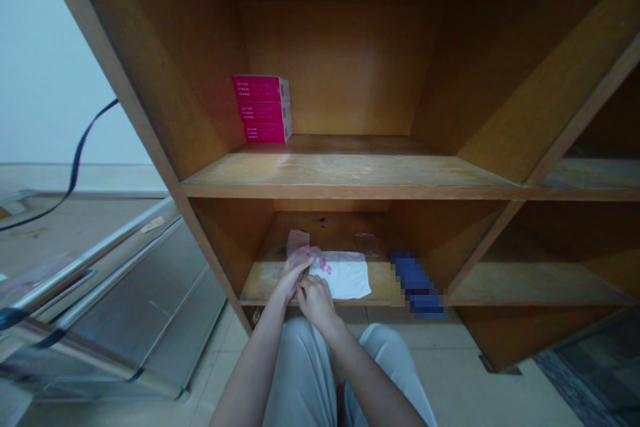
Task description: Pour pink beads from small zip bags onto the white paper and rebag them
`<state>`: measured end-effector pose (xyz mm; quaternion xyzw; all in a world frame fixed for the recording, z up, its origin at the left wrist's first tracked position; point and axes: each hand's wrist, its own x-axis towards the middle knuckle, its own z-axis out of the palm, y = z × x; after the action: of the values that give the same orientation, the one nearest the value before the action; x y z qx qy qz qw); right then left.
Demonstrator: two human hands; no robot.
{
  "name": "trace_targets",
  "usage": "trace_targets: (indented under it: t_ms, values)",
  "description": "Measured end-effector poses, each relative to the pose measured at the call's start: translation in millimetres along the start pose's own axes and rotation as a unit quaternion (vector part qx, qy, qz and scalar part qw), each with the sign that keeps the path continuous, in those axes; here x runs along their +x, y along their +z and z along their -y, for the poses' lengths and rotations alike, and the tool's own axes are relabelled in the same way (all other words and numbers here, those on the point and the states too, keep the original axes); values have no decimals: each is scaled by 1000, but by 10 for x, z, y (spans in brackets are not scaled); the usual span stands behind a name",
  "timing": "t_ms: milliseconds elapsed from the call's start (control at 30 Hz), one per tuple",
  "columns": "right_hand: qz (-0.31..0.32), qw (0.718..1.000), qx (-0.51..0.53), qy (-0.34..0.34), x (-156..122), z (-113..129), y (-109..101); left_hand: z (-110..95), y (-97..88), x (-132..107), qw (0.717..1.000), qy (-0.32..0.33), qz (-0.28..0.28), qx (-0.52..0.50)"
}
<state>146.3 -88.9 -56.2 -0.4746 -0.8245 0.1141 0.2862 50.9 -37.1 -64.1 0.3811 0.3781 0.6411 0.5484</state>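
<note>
Hands (305, 284) together at the wooden shelf edge (360, 302), left hand (295, 272) pinching a plastic bag (299, 241), right hand (316, 301) curled just beside.

Left hand (295, 272) pinches a translucent plastic bag (299, 241) beside a white packet (340, 275) on a wooden shelf (265, 288), right hand (316, 300) close by; three magenta boxes (262, 109) stacked on the shelf above (350, 170).

Two hands (304, 285), three pink boxes (262, 109), one white packet (341, 275), and seemingly one blurred blue object (417, 282).
</note>
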Motion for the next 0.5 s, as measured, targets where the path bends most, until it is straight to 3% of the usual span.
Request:
trace_targets:
  t_ms: [500]
  values:
    - [-11, 1000, -14, -26, -55, 20, 31, -128, 71, -43, 999, 23, 9, 30]
